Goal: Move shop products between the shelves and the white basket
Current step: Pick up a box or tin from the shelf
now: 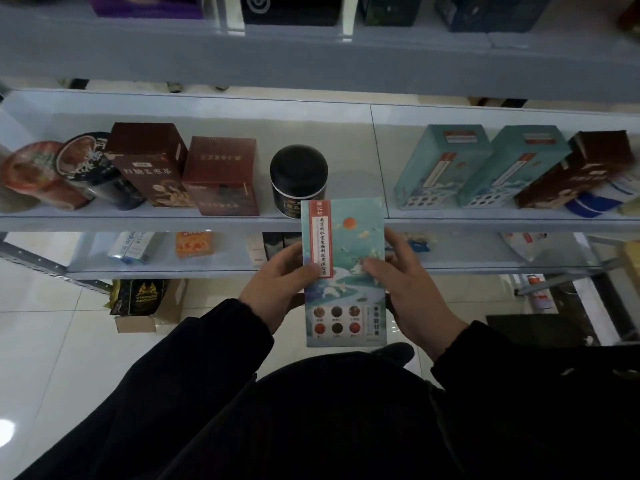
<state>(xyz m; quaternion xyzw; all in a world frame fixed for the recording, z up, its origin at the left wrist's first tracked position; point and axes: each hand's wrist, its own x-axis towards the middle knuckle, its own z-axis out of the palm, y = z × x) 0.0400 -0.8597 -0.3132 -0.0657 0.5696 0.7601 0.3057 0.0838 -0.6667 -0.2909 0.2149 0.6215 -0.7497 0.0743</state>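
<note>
Dark sleeves (207, 393) are filling the bottom of my feed. Beyond them both grips are holding the teal tea box (343, 244), the left grip (277, 289) pinching its 9 o'clock edge and the right grip (408, 292) clasping the 3 o'clock edge. Its long axis is running 6 to 12, pointing at the shelf (138, 221) gap between the black jar (298, 178) and the matching teal boxes (446, 168) at 1 o'clock. Chinese characters are running down its red-edged strip; the brown box (149, 168) at 10 o'clock is reading 红糖姜枣茶. No white basket is showing.
</note>
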